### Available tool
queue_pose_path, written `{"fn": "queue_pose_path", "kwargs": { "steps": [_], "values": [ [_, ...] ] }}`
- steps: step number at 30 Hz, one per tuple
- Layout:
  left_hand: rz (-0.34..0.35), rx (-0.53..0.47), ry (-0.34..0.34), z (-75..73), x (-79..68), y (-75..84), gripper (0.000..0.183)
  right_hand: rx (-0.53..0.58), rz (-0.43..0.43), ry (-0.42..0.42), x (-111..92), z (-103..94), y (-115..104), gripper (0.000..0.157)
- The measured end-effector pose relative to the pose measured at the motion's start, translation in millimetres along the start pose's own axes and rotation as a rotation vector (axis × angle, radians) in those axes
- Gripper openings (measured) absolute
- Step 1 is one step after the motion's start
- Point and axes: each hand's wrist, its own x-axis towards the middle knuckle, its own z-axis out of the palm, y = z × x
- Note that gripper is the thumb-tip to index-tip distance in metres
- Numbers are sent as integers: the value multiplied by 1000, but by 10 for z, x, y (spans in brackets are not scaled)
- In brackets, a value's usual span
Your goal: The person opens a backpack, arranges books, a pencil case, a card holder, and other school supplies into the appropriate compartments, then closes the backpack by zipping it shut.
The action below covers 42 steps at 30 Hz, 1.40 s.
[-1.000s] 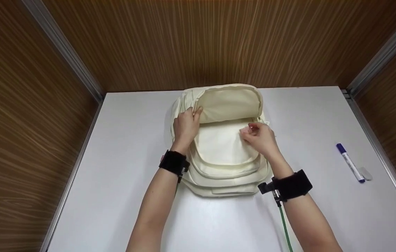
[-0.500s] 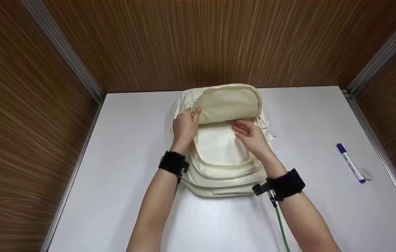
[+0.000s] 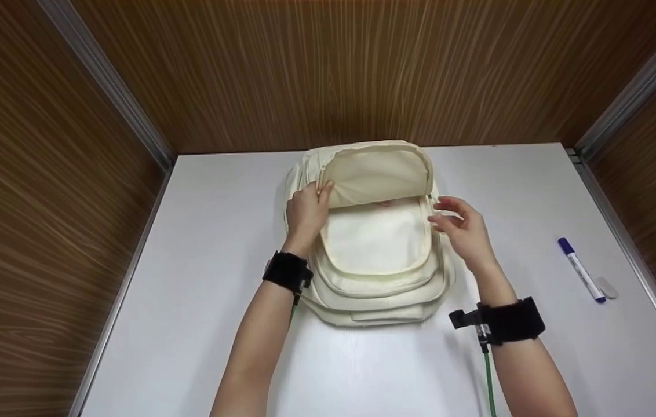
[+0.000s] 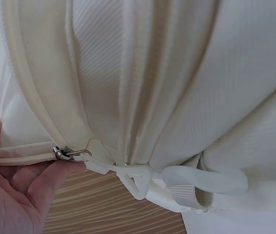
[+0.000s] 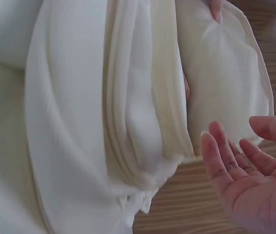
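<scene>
A cream backpack [image 3: 374,301] lies on the white table in the head view, its front pocket unzipped and the pocket flap [image 3: 380,174] folded up. My left hand [image 3: 308,211] pinches the flap's left edge between thumb and fingers. In the left wrist view a metal zipper pull [image 4: 66,154] sits right by those fingertips. Off the backpack's right side is my right hand [image 3: 464,231], fingers loosely spread and holding nothing. A small pinkish thing [image 3: 383,204] peeks out at the pocket opening, mostly hidden under the flap; its kind does not show.
On the right of the white table [image 3: 200,278] lies a white marker with a blue cap [image 3: 582,270]. Beside its lower end is a small translucent piece [image 3: 607,288]. Wood-grain panels [image 3: 328,69] enclose the back and sides. A green cable [image 3: 489,382] trails from the right wrist strap.
My right hand, pinching a small pale pink thing at first, reached left to the pocket opening, then withdrew rightward without it. My left hand has kept its grip on the flap.
</scene>
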Motion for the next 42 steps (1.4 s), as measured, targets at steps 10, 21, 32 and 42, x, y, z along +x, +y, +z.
{"fn": "queue_pose_path", "kwargs": {
  "steps": [10, 21, 32, 42],
  "values": [
    [10, 18, -14, -8, 6, -22, 45, -432, 240, 178, -112, -974, 391, 58],
    [-16, 18, -35, 16, 0, -18, 47, -750, 428, 184, -266, -1607, 641, 72],
    [-28, 45, -49, 21, 4, -25, 48, -971, 599, 300, -673, -1981, 746, 33],
    [-12, 32, -30, 25, -5, -38, 46, -1014, 678, 280, -737, -2066, 771, 27]
  ]
}}
